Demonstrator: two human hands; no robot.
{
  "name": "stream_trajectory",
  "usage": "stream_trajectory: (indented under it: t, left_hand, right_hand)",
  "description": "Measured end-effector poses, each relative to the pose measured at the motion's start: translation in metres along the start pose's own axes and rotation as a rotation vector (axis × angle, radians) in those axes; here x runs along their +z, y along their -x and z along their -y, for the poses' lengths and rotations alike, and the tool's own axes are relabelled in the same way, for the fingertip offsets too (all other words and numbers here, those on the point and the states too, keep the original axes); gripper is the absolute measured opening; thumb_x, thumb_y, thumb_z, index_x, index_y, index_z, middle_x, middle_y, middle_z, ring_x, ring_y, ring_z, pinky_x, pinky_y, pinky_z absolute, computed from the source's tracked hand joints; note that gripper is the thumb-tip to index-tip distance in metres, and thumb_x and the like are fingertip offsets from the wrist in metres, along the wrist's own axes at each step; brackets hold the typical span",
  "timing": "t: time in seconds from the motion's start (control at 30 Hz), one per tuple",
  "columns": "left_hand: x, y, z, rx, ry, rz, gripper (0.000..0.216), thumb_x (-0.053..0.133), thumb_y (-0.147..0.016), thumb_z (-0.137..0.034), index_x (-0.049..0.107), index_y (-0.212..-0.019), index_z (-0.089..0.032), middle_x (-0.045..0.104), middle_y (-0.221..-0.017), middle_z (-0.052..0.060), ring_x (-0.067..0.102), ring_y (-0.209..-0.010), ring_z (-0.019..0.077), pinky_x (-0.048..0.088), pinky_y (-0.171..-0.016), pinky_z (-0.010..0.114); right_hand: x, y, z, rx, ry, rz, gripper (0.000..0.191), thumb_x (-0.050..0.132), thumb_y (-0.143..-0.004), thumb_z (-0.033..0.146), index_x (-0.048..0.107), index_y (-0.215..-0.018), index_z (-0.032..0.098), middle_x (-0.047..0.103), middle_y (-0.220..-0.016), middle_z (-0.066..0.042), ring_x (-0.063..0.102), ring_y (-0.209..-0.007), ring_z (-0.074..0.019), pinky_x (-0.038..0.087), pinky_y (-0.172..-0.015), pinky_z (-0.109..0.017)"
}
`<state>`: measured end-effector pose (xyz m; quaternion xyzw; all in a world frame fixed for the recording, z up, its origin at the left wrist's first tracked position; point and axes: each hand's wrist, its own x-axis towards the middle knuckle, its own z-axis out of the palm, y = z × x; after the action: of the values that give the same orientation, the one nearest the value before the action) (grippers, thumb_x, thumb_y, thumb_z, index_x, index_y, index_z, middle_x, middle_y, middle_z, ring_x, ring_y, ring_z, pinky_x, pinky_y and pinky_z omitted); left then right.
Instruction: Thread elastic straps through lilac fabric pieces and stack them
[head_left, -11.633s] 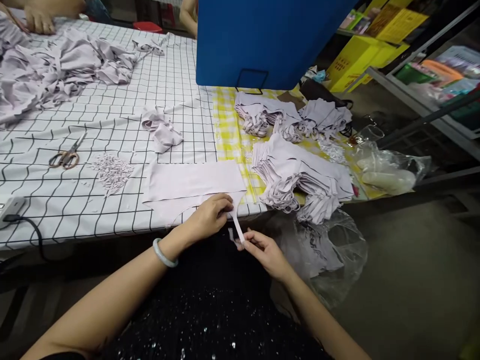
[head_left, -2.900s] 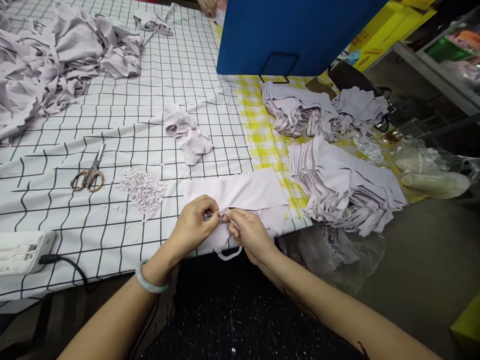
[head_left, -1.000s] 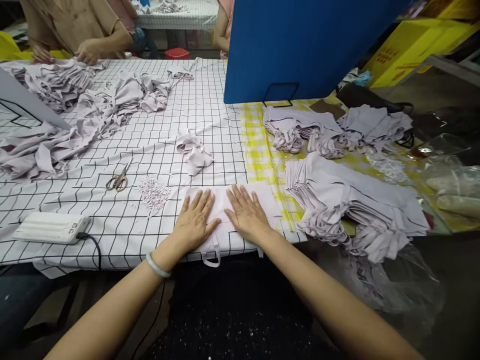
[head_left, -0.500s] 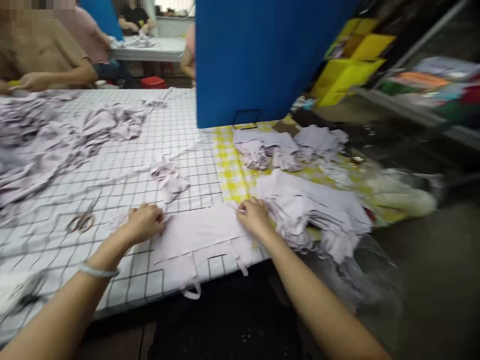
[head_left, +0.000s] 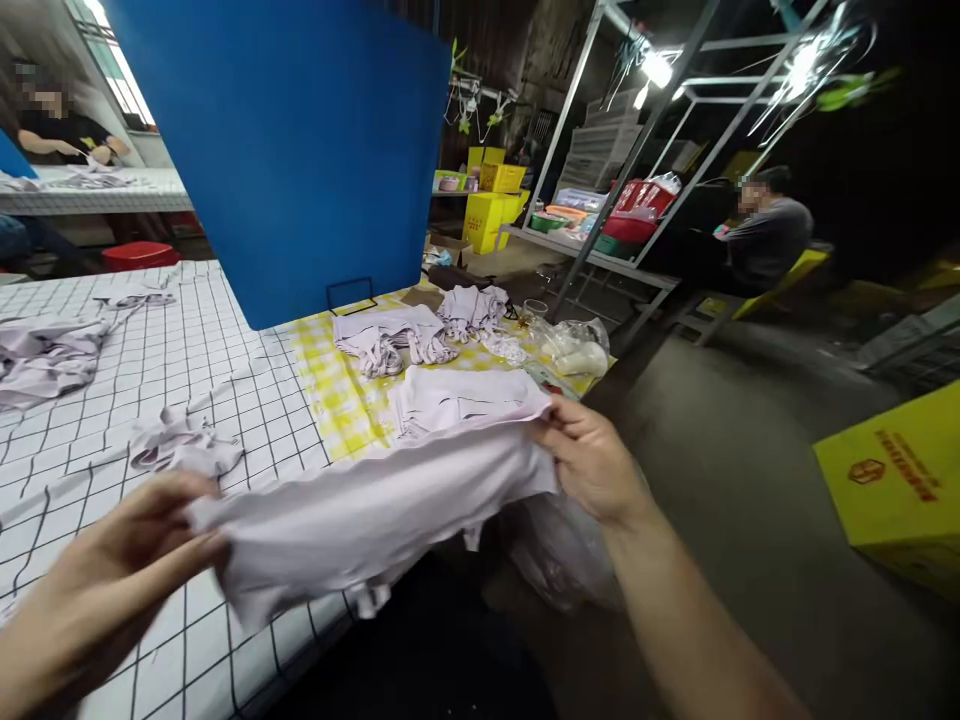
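A pale lilac camisole (head_left: pixel 382 500) with thin straps hangs stretched between my two hands, lifted above the table edge. My left hand (head_left: pixel 135 560) pinches one end between thumb and fingers. At the other end, my right hand (head_left: pixel 596 465) grips the upper corner. Just behind the garment lies a stack of similar lilac tops (head_left: pixel 487 388), partly hidden by it. Two more bundles, a nearer one (head_left: pixel 394 333) and a farther one (head_left: pixel 474 308), rest beyond the stack. One crumpled lilac piece (head_left: pixel 184 448) lies on the left, near my left hand.
A white grid-patterned cloth (head_left: pixel 225 400) and a yellow checked cloth (head_left: pixel 330 405) cover the table. An upright blue board (head_left: pixel 300 160) stands at the back. Plastic bags (head_left: pixel 574 345) lie at the right edge. Beyond are a metal rack (head_left: pixel 652 275), a yellow box (head_left: pixel 892 480) and a seated person (head_left: pixel 772 235).
The camisole has risen off the table, held by both hands, and its straps now hang down. My view has swung to the right; the scissors are out of sight.
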<state>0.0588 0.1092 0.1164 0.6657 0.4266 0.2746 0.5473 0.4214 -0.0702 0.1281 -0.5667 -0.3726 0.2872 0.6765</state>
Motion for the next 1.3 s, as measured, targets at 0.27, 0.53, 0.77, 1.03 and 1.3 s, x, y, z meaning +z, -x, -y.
stream_trajectory:
  t: [0.27,0.53,0.77,1.03,1.3]
  left_hand:
    - [0.151,-0.121,-0.050,0.061,0.405,0.329,0.053,0.086,-0.063,-0.028,0.063,-0.110,-0.018,0.053,-0.066,-0.006,0.049,-0.054,0.0060,0.039,-0.050,0.018]
    - [0.211,-0.235,-0.011,0.005,0.121,0.104,0.043,0.080,-0.055,-0.015,0.063,-0.094,-0.014,0.045,-0.056,-0.009,0.046,-0.052,0.0089,0.038,-0.052,0.023]
    - [0.213,-0.246,-0.003,0.071,-0.049,0.020,0.038,0.073,-0.066,-0.014,0.066,-0.102,-0.016,0.055,-0.073,-0.003,0.053,-0.065,0.0127,0.044,-0.066,0.027]
    - [0.228,-0.222,-0.003,0.681,-0.962,0.209,0.044,0.041,-0.100,-0.034,0.052,-0.139,-0.018,0.048,-0.150,0.013,0.038,-0.141,0.0321,0.015,-0.119,0.059]
    - [0.225,-0.197,0.002,0.661,-0.963,0.202,0.051,0.040,-0.100,-0.046,0.047,-0.142,-0.019,0.043,-0.154,0.013,0.030,-0.145,0.0343,0.015,-0.117,0.059]
  right_hand:
    - [-0.100,-0.038,-0.012,0.125,0.076,-0.285,0.040,0.081,-0.067,0.055,0.065,-0.087,0.023,0.073,-0.079,-0.004,0.070,-0.072,-0.0250,0.055,-0.059,-0.034]
    - [-0.124,-0.145,-0.119,0.085,0.465,-0.271,0.056,0.068,-0.059,0.074,0.058,-0.071,0.020,0.065,-0.061,-0.002,0.058,-0.056,-0.0184,0.047,-0.054,-0.030]
    - [-0.140,-0.149,-0.148,0.061,0.860,-0.347,0.038,0.055,-0.082,0.052,0.064,-0.094,0.017,0.064,-0.072,-0.007,0.057,-0.070,-0.0235,0.047,-0.071,-0.037]
    - [-0.116,-0.144,-0.128,-0.284,1.391,-0.098,0.054,0.031,-0.101,0.044,0.047,-0.144,0.016,0.047,-0.150,-0.018,0.039,-0.140,-0.0358,0.029,-0.113,-0.058]
    - [-0.130,-0.158,-0.151,0.048,1.403,0.246,0.062,0.023,-0.102,0.050,0.040,-0.152,0.016,0.032,-0.161,-0.012,0.023,-0.151,-0.0318,0.023,-0.121,-0.057]
